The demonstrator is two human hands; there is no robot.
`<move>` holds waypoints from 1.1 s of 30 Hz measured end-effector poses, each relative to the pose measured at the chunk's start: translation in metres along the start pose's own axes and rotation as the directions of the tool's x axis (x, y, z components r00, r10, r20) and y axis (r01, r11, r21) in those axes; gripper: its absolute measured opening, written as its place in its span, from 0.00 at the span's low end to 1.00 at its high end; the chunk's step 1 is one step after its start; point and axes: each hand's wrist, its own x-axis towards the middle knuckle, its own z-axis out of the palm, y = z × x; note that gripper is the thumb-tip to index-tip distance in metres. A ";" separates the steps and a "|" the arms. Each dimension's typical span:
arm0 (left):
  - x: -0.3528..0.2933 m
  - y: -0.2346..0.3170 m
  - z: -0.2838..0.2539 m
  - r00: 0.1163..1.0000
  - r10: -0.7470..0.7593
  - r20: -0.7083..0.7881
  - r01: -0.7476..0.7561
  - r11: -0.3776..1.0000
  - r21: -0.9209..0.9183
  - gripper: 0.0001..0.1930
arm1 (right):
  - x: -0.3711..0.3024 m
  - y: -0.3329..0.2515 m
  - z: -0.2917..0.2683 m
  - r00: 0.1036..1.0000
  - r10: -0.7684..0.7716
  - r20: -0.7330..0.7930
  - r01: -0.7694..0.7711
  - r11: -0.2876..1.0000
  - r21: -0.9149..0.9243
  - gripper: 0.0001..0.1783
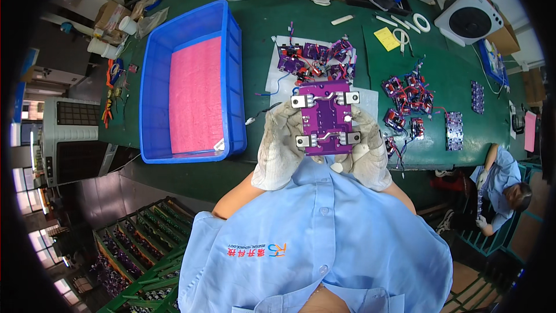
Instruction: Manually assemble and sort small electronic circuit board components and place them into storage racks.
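Observation:
A purple circuit board [326, 117] with silver metal brackets along its two sides is held up in front of my chest, its flat face toward me. My left hand [280, 145], in a whitish knit glove, grips the board's left edge. The right edge is gripped by my right hand [368, 148], gloved the same way. Just beyond the board, a heap of purple circuit modules with red and blue wires [315, 58] lies on a white sheet [280, 81]. A dark cable with a white connector [250, 120] sticks out beside my left hand.
A blue bin [234, 81] with a pink lining stands at the left. More wired purple modules [411, 95] and separate boards [454, 130] lie on the green table [370, 23] at right. A fan-like white appliance [469, 17] sits far right. Another person [501, 182] works at lower right.

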 end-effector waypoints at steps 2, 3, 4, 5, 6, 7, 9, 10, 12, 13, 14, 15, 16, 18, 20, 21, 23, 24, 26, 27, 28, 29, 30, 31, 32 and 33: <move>-0.001 0.002 0.001 0.994 -0.014 -0.113 0.034 0.983 0.179 0.39 | 0.001 0.000 0.006 0.985 0.137 -0.108 -0.125 0.986 0.111 0.36; -0.004 0.002 -0.011 1.000 0.000 0.027 -0.001 1.000 0.024 0.34 | 0.003 0.007 0.007 0.981 0.107 -0.164 -0.087 0.988 0.127 0.37; -0.005 0.005 -0.013 0.999 0.016 0.029 -0.016 0.999 0.028 0.34 | 0.003 0.008 0.010 0.983 0.106 -0.149 -0.088 0.989 0.121 0.37; -0.007 0.007 -0.014 1.000 0.004 0.024 -0.004 1.000 0.014 0.35 | 0.001 0.009 0.012 0.994 0.067 -0.089 -0.061 0.996 0.060 0.36; -0.009 0.010 -0.014 1.000 -0.007 0.019 0.007 1.000 0.000 0.36 | 0.001 0.010 0.013 0.999 0.031 -0.025 -0.031 1.000 0.001 0.34; -0.011 0.013 -0.015 1.000 0.004 0.018 -0.004 1.000 -0.001 0.36 | 0.001 0.011 0.012 0.998 -0.029 0.056 0.034 0.995 -0.091 0.30; -0.015 0.018 -0.016 0.998 -0.003 -0.064 0.005 1.000 0.027 0.38 | 0.006 0.014 0.020 0.998 -0.048 0.046 0.056 0.981 -0.186 0.29; -0.017 0.022 -0.018 0.994 -0.006 -0.107 0.010 0.999 0.041 0.38 | 0.008 0.015 0.024 0.997 -0.074 0.030 0.080 0.958 -0.276 0.28; -0.017 0.031 -0.033 0.997 0.033 -0.073 -0.031 0.999 0.021 0.39 | 0.016 0.020 0.031 0.995 -0.078 0.063 0.091 0.962 -0.256 0.27; -0.018 0.038 -0.048 0.989 0.138 -0.045 -0.118 0.946 0.303 0.38 | 0.018 0.022 0.036 0.998 -0.044 0.038 0.052 0.965 -0.258 0.27; -0.020 0.045 -0.059 0.975 0.224 0.005 -0.189 0.810 0.555 0.36 | 0.021 0.026 0.040 1.000 -0.010 0.010 0.012 0.965 -0.262 0.27; -0.027 0.044 -0.058 0.862 0.506 -0.035 -0.369 0.674 0.641 0.32 | 0.024 0.032 0.045 0.999 -0.031 0.037 0.040 0.964 -0.262 0.26; -0.018 0.040 -0.055 0.677 0.724 -0.131 -0.509 0.590 0.627 0.32 | 0.030 0.034 0.052 0.999 -0.016 0.050 0.029 0.965 -0.261 0.26; -0.013 0.054 -0.070 0.768 0.594 -0.240 -0.302 0.666 0.682 0.32 | 0.039 0.037 0.071 0.991 0.103 0.084 -0.079 0.965 -0.251 0.27; -0.003 0.082 -0.073 0.756 0.591 0.282 -0.389 0.058 0.919 0.32 | 0.049 0.046 0.092 0.982 0.123 0.142 -0.106 0.986 -0.125 0.27; -0.006 0.093 -0.075 0.754 0.600 0.265 -0.369 0.054 0.928 0.32 | 0.057 0.052 0.099 0.971 0.148 0.187 -0.144 0.989 -0.039 0.26; -0.013 0.110 -0.083 0.868 0.423 0.260 -0.376 0.217 0.901 0.23 | 0.073 0.066 0.105 0.947 0.166 0.277 -0.191 0.980 0.063 0.26; -0.013 0.117 -0.088 0.907 0.321 0.272 -0.371 0.304 0.877 0.22 | 0.080 0.072 0.119 0.955 0.261 0.143 -0.280 0.950 0.137 0.26; -0.022 0.134 -0.113 0.992 0.108 0.063 -0.095 0.317 0.944 0.17 | 0.091 0.075 0.161 0.913 0.391 -0.113 -0.362 0.907 0.214 0.27; -0.027 0.144 -0.118 0.992 0.117 -0.038 0.001 0.305 0.952 0.16 | 0.099 0.087 0.138 0.918 0.390 0.074 -0.389 0.921 -0.017 0.27; -0.029 0.156 -0.124 0.983 0.125 -0.137 0.096 0.294 0.951 0.17 | 0.108 0.100 0.113 0.875 0.413 0.254 -0.355 0.902 -0.246 0.27; -0.028 0.174 -0.129 0.974 0.136 -0.180 0.157 0.163 0.974 0.19 | 0.122 0.106 0.116 0.860 0.440 0.258 -0.244 0.799 -0.550 0.26; -0.029 0.194 -0.134 0.962 0.161 -0.221 0.220 0.028 0.975 0.22 | 0.128 0.111 0.117 0.863 0.441 0.248 -0.252 0.799 -0.547 0.26; -0.025 0.204 -0.145 0.960 0.214 -0.179 0.218 -0.174 0.960 0.24 | 0.132 0.116 0.118 0.904 0.393 0.167 -0.207 0.745 -0.634 0.25; -0.019 0.215 -0.163 0.928 0.132 -0.347 0.371 -0.295 0.881 0.31 | 0.136 0.121 0.118 0.936 0.338 0.094 -0.172 0.674 -0.718 0.24; -0.017 0.218 -0.195 0.895 0.074 -0.441 0.433 -0.386 0.815 0.34 | 0.133 0.122 0.117 0.943 0.333 -0.015 -0.241 0.651 -0.720 0.24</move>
